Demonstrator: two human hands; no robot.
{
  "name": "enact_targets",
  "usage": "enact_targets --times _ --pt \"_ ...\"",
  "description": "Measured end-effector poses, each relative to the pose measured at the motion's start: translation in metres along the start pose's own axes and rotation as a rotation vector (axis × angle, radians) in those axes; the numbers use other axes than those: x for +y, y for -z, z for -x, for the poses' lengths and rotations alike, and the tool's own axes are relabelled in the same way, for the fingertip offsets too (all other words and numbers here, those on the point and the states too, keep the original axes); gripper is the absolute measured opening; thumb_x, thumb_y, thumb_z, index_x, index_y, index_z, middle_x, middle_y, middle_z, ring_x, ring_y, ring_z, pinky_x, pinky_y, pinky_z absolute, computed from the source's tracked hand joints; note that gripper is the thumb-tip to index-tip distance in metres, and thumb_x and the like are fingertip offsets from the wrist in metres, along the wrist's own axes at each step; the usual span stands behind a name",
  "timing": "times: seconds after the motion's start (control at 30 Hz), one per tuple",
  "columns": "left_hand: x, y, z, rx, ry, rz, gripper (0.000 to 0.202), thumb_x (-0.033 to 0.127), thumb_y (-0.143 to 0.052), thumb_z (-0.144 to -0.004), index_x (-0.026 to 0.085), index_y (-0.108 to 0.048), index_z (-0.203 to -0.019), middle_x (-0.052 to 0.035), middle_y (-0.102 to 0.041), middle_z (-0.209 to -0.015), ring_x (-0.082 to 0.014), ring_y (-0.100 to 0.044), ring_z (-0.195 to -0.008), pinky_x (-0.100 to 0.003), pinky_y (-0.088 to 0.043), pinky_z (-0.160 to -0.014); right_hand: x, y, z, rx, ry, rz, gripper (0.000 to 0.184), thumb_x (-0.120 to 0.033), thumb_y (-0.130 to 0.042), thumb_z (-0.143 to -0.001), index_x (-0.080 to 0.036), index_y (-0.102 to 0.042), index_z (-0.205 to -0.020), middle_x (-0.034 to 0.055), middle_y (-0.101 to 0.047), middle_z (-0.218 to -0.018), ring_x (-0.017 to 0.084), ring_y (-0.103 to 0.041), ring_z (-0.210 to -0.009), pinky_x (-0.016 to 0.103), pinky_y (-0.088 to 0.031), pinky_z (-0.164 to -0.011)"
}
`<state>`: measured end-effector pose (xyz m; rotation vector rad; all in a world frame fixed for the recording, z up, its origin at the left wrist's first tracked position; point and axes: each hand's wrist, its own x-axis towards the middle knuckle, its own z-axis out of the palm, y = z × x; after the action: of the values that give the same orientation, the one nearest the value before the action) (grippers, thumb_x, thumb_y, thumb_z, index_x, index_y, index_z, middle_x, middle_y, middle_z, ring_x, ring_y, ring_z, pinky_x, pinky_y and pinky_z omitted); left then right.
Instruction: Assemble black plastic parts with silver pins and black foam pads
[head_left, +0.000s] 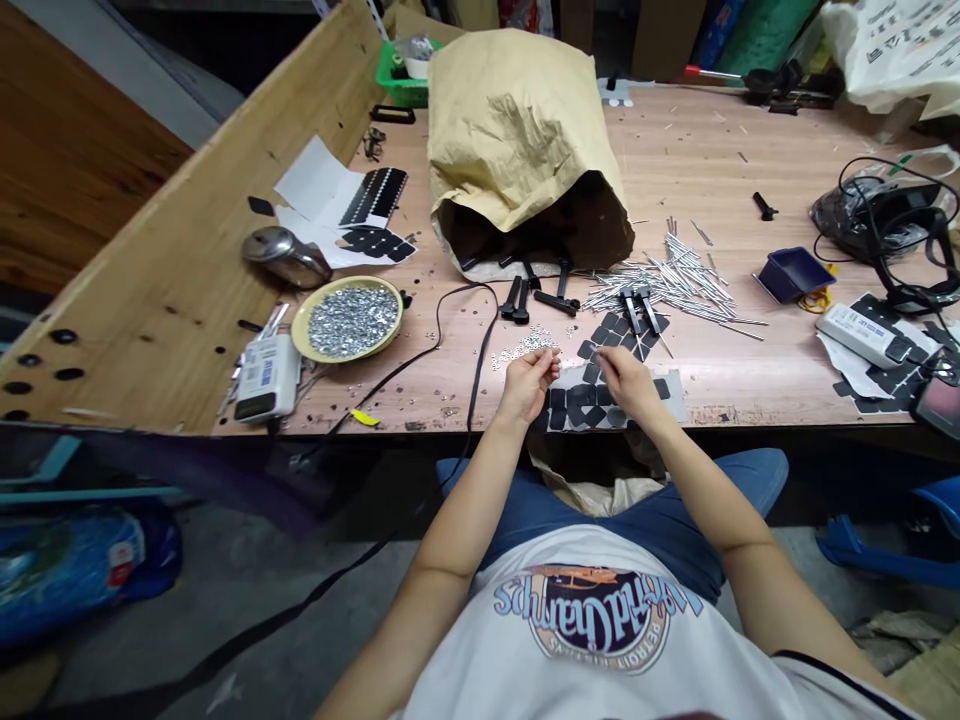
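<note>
Metal bits (526,342): loose on table (675,150), just beyond left hand (529,388). Pinched at left fingertips; cannot tell whether on anything. Right hand (628,382): curled over black pads (579,402), cannot tell whether grasping anything. Beyond: heaped metal rods (679,280), open paper bag (517,130).

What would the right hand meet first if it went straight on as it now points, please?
The right hand would probably meet the black part lying crosswise before the paper bag, though depth is unclear.
</note>
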<state>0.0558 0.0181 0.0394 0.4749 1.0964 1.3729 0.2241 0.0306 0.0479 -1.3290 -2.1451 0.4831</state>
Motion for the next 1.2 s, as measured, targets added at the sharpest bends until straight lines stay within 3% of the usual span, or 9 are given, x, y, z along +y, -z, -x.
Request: enact_targets --times 0.13,0.23,0.53,0.8,0.93,1.07,1.2 --pt "-0.002 0.000 0.008 -0.049 0.094 0.128 0.011 0.015 -0.071 -0.072 0.012 -0.061 -0.069 0.0023 -0.055 -0.061 -0.0021 -0.050 -0.052 -0.014 -0.040 -0.050 -0.027 0.009 0.013 -0.217 0.026 0.061 0.028 -0.032 -0.039 -0.095 -0.020 -0.064 -0.095 0.0066 -0.062 -0.087 0.017 -0.059 -0.078 0.027 -0.044 -0.069" --pt "-0.010 -0.002 0.012 -0.097 0.122 0.127 0.014 0.018 -0.072 -0.072 0.012 -0.060 -0.068 0.0031 -0.054 -0.060 -0.0017 -0.049 -0.052 -0.014 -0.037 -0.048 -0.037 0.014 0.017 -0.290 0.003 0.102 0.029 -0.030 -0.038 -0.095 -0.018 -0.065 -0.091 0.0064 -0.062 -0.085 0.016 -0.059 -0.077 0.025 -0.042 -0.068" --pt "-0.027 -0.009 0.017 -0.093 0.017 0.055 0.028 0.031 -0.084 -0.052 0.012 -0.065 -0.062 0.0040 -0.055 -0.052 -0.0038 -0.047 -0.047 -0.017 -0.035 -0.046 -0.037 0.017 0.016 -0.286 -0.041 0.069 0.026 -0.026 -0.042 -0.094 -0.017 -0.065 -0.084 0.0064 -0.063 -0.083 0.014 -0.058 -0.074 0.024 -0.039 -0.067" --pt "-0.031 -0.010 0.016 -0.217 -0.046 -0.063 0.031 0.044 -0.075 -0.063 0.014 -0.070 -0.068 0.0001 -0.058 -0.057 -0.0057 -0.048 -0.050 -0.019 -0.034 -0.046 -0.031 0.019 0.017 -0.226 -0.058 -0.103 0.024 -0.026 -0.045 -0.091 -0.018 -0.066 -0.081 0.0054 -0.066 -0.081 0.014 -0.059 -0.073 0.024 -0.043 -0.070" --pt "-0.027 -0.007 0.015 -0.290 -0.190 -0.235 0.035 0.050 -0.069 -0.069 0.016 -0.071 -0.069 -0.0007 -0.059 -0.061 -0.0069 -0.048 -0.052 -0.020 -0.037 -0.049 -0.030 0.023 0.017 -0.235 -0.061 -0.115 0.024 -0.027 -0.047 -0.090 -0.018 -0.066 -0.079 0.0051 -0.066 -0.078 0.014 -0.059 -0.072 0.024 -0.042 -0.069" --pt "-0.016 -0.001 0.014 -0.357 -0.365 -0.495 0.032 0.048 -0.064 -0.074 0.018 -0.072 -0.070 -0.0046 -0.064 -0.073 -0.0125 -0.056 -0.066 -0.025 -0.045 -0.060 -0.029 0.026 0.018 -0.260 -0.079 -0.162 0.026 -0.029 -0.047 -0.089 -0.018 -0.065 -0.075 0.0040 -0.065 -0.074 0.013 -0.057 -0.069 0.023 -0.042 -0.067" --pt "-0.008 0.002 0.013 -0.435 -0.427 -0.609 0.024 0.042 -0.063 -0.076 0.020 -0.073 -0.076 -0.0048 -0.065 -0.073 -0.0153 -0.058 -0.073 -0.028 -0.047 -0.069 -0.026 0.026 0.019 -0.290 -0.135 -0.297 0.033 -0.039 -0.046 -0.088 -0.017 -0.061 -0.069 0.0007 -0.059 -0.062 0.012 -0.054 -0.061 0.022 -0.040 -0.060"
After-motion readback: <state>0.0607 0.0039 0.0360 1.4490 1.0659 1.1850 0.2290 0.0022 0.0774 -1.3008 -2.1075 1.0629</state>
